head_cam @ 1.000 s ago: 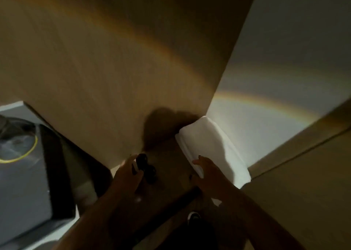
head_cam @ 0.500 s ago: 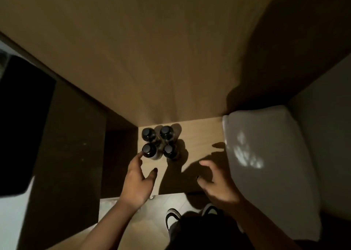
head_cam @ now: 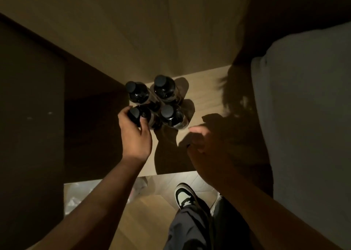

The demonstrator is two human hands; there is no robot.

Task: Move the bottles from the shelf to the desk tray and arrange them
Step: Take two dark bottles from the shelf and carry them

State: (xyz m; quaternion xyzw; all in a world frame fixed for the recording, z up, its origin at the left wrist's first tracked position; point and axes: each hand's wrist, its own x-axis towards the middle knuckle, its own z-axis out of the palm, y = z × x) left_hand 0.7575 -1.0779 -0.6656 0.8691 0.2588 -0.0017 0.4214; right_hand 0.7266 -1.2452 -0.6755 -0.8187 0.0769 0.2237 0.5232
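Where the pale wooden floor meets the shelf's front edge, a black and white shoe stands. Above it, on the smooth light-wood shelf, the left hand curls its fingers around the round black cap of the near-left bottle. The right hand hovers with loosely bent fingers, holding nothing. Four dark glossy bottles stand upright, close together in a square, beside a soft grey cushion.

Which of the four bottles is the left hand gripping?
The near-left bottle of the cluster. The left hand curls its fingers and thumb round its cap and neck; the other three stand untouched, and the right hand holds nothing.
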